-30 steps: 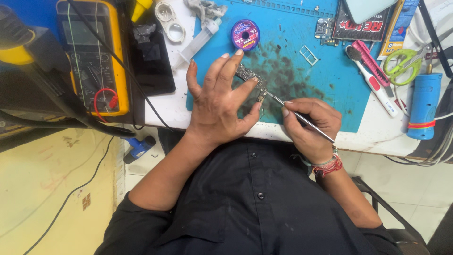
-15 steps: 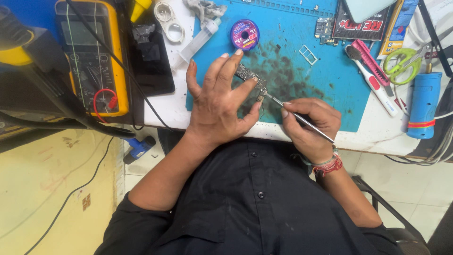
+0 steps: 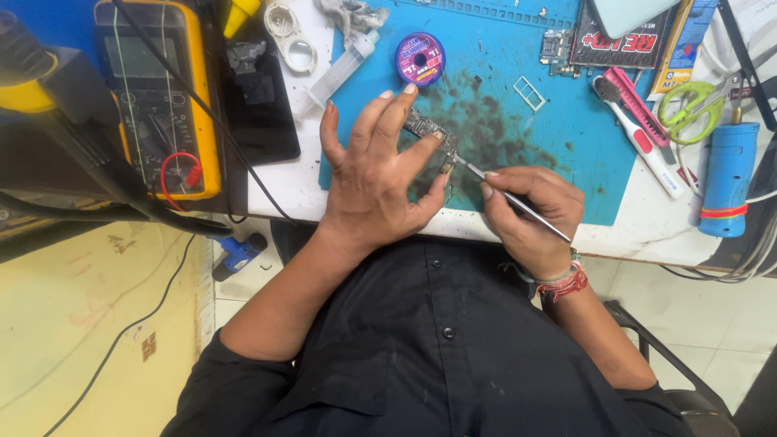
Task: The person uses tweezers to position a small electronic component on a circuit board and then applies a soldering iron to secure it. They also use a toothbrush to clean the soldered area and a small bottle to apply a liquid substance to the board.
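Note:
My left hand (image 3: 374, 176) lies on the blue work mat (image 3: 502, 73), its fingers pinning a small narrow circuit board (image 3: 425, 129) flat. My right hand (image 3: 530, 214) grips thin metal tweezers (image 3: 518, 202) like a pen. Their tip touches the near end of the board beside my left thumb. Much of the board is hidden under my left fingers. Dark smudges stain the mat around the board.
A yellow multimeter (image 3: 158, 97) with red and black leads sits at the left beside a dark phone (image 3: 257, 97). A purple solder-wick spool (image 3: 420, 58), a syringe (image 3: 340, 71), a small metal frame (image 3: 530, 93), pink-white tools (image 3: 639, 133), green scissors (image 3: 688, 109) and a blue cylinder (image 3: 726, 180) surround the mat.
Both hands keep their hold. The tweezers' tip has only shifted slightly at the board's end.

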